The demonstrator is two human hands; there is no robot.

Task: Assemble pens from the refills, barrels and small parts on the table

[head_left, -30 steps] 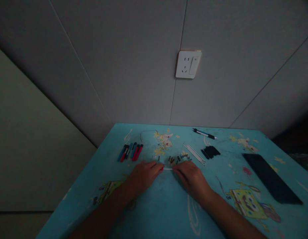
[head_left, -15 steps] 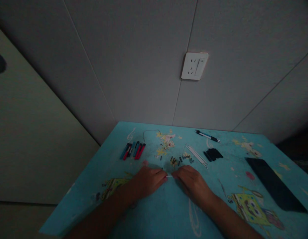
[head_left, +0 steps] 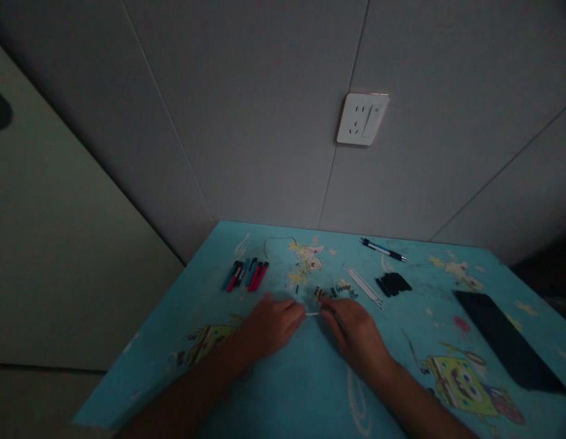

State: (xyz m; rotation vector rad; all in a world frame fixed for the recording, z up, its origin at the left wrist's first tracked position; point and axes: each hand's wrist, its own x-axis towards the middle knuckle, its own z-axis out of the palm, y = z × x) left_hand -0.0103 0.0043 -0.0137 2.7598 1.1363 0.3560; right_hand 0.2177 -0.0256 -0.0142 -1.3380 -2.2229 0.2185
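Observation:
A thin white stick (head_left: 312,314) spans the gap between my hands, just above the table. My left hand (head_left: 274,322) pinches its left end, with the fingers closed. On the other side, my right hand (head_left: 351,326) is closed at the right end; its fingertips partly hide that end. Right beyond my right fingers lie several small dark and yellowish pieces (head_left: 319,294). More thin white sticks (head_left: 363,286) rest in a bundle behind my right hand.
Several blue, red and black pen-like tubes (head_left: 246,275) lie at the back left. Dark short tubes (head_left: 393,283), a pen (head_left: 382,250) and a black flat sheet (head_left: 507,341) are on the right. A patterned blue cloth covers the table (head_left: 310,390). A socket (head_left: 363,119) is on the wall.
Both hands have moved slightly away from me, with the white stick still between them. My right fingertips are now closer to the small pieces. The view has shifted a little.

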